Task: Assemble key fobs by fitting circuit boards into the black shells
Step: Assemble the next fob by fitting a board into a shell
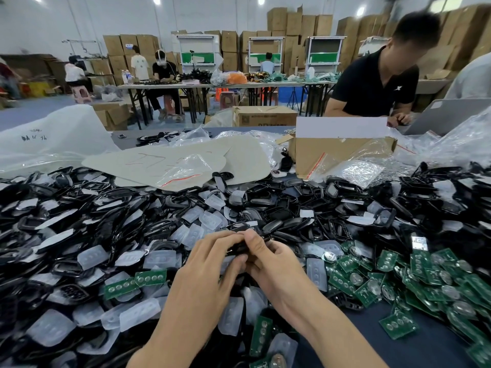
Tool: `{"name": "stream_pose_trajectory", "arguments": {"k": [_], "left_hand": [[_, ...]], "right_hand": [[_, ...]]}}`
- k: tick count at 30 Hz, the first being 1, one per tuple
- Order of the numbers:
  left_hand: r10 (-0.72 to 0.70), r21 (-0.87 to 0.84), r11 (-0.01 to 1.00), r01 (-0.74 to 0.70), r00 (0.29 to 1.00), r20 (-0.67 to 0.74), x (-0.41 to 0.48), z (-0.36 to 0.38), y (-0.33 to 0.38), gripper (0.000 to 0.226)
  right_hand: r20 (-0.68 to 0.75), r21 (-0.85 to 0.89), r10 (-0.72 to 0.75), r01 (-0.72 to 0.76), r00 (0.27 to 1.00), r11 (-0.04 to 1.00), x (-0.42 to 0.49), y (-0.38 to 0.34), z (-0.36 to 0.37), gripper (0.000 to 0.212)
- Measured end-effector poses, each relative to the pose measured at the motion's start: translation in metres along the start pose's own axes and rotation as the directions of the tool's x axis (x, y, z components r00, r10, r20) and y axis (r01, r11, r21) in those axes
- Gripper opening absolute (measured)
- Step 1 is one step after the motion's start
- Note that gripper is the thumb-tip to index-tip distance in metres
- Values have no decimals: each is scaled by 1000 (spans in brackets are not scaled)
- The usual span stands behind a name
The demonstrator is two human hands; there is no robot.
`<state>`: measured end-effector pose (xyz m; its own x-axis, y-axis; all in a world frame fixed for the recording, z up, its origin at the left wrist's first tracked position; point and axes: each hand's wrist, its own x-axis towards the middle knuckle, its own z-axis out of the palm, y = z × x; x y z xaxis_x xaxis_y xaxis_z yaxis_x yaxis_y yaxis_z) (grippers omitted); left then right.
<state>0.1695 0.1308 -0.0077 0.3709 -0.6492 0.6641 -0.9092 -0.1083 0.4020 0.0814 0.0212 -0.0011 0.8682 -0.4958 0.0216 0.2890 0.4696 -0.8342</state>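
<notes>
Nearest the camera, above the dark blue table (372, 330), the left hand (210, 261) and right hand (276, 264) meet with fingers curled. Both pinch one black shell (239, 248) between them, just over the heap. Green circuit boards (425, 274) lie scattered to the right. Translucent button pads (93, 257) and loose shells (66, 269) cover the left. Beyond lie grey card sheets (170, 160) and an open cardboard box (337, 152). Across the table sits a person in a black shirt (377, 83).

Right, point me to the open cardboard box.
Head view, right of centre: the cardboard box stands behind the black shells, among clear plastic bags.
</notes>
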Motion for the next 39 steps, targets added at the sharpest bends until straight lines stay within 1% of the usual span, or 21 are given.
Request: {"name": "stream_pose_trajectory", "arguments": {"k": [2, 5, 8, 10, 13, 15, 19, 21, 23, 25, 26, 27, 28, 29, 31, 32, 34, 35, 36, 37, 39], "left_hand": [[-19, -51, 999, 15, 997, -70, 0, 4, 0, 27], [-46, -74, 997, 37, 991, -125, -1, 7, 0, 21], [-14, -49, 999, 6, 987, -158, -2, 8, -3, 16], [21, -29, 999, -27, 984, -177, -3, 8, -3, 15], [19, -6, 1000, -21, 981, -192, -3, 8, -3, 20], [13, 5, 1000, -12, 979, -202, -2, 8, -3, 19], [23, 14, 1000, -20, 979, -202, 1, 8, -2, 26], [32, 35, 999, -26, 980, -198, 4, 10, -1, 25], [52, 61, 997, -42, 982, -184, 5, 11, -1, 23], [66, 67, 996, -56, 986, -155, 4, 13, -1, 21], [43, 35, 999, -39, 990, -136, 4, 13, -1, 21], [-20, -40, 999, 15, 991, -129, 3, 12, 0, 22], [-123, -155, 983, 104, 984, -125, 3, 10, 2, 21], [-243, -291, 935, 204, 964, -106, 4, 7, 3, 19], [-431, -518, 770, 371, 902, 7, 7, 5, 4, 15], [-484, -597, 672, 437, 870, 92, 10, 4, 4, 19], [-554, -729, 432, 530, 795, 249, 15, 5, 4, 33], [-580, -771, 316, 553, 756, 304, 18, 6, 4, 39], [-599, -790, 218, 573, 718, 355, 20, 6, 4, 45], [-603, -793, 132, 595, 683, 412, 21, 6, 4, 46], [-564, -765, -4, 644, 630, 534, 20, 5, 2, 37]], "right_hand": [[18, 26, 3, -4, 1000, 1000, 0, 0, 1, 40], [-14, 46, 14, -13, 1000, 999, 0, 1, 2, 44], [-55, 39, 19, -17, 998, 999, 0, 2, 2, 45], [-63, 6, 19, -19, 998, 1000, -1, 3, 4, 47], [-77, -17, 33, -34, 996, 999, -2, 4, 6, 57], [-83, -9, 37, -38, 996, 999, -2, 5, 6, 63], [-105, -10, 23, -24, 994, 1000, 0, 4, 7, 55], [-124, -3, 15, -16, 992, 1000, 1, 4, 7, 50], [-132, 4, 7, -7, 991, 1000, 2, 4, 6, 40], [-125, 13, 3, -1, 992, 1000, 1, 4, 6, 34], [-119, 18, 1, 1, 993, 1000, 1, 4, 6, 34], [-115, 17, -3, 5, 993, 1000, 1, 3, 6, 35], [-117, 0, -13, 13, 993, 1000, 0, 3, 7, 36], [-122, -41, -33, 28, 992, 999, -1, 1, 7, 37], [-115, -190, -99, 76, 988, 979, -4, -3, 6, 39], [-96, -270, -131, 101, 987, 957, -5, -5, 5, 37], [-54, -380, -175, 142, 983, 914, -8, -8, 3, 30], [-38, -411, -193, 160, 981, 898, -9, -9, 2, 27], [-22, -431, -210, 180, 977, 884, -9, -10, 1, 24], [-3, -447, -226, 201, 974, 871, -10, -11, 0, 22], [39, -488, -243, 231, 969, 842, -10, -12, -2, 24]]}}
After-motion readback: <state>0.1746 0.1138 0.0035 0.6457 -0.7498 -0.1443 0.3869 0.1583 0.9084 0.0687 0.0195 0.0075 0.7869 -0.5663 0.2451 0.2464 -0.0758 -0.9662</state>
